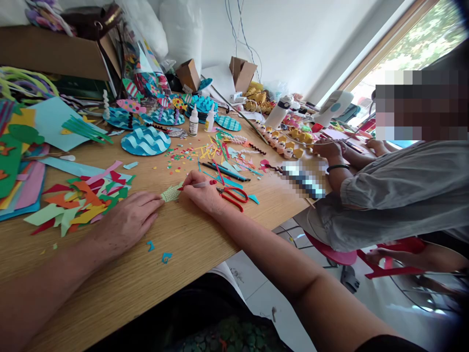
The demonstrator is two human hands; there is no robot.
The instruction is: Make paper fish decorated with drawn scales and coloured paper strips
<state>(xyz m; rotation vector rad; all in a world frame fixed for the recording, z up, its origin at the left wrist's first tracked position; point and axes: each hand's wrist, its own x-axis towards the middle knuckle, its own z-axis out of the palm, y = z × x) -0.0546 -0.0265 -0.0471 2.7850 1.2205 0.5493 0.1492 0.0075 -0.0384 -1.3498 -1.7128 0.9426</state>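
A small pale green piece of paper (171,193) with a scale-like drawn pattern lies on the wooden table between my hands. My left hand (130,217) rests flat with its fingers stretched out, fingertips at the paper's left end. My right hand (202,192) is closed around a red pen (200,185) with a clear barrel, its red tip at the right end of the paper. Just right of that hand lie red-handled pliers (234,195). Two small blue paper scraps (167,257) are near the table's front edge.
Colourful paper scraps (80,198) are heaped at left. Dark pencils (227,171), glue bottles (193,121) and a blue wavy paper disc (145,141) lie beyond my hands. Finished paper fish (132,106) stand behind. A co-worker in a grey sleeve (388,190) sits at right.
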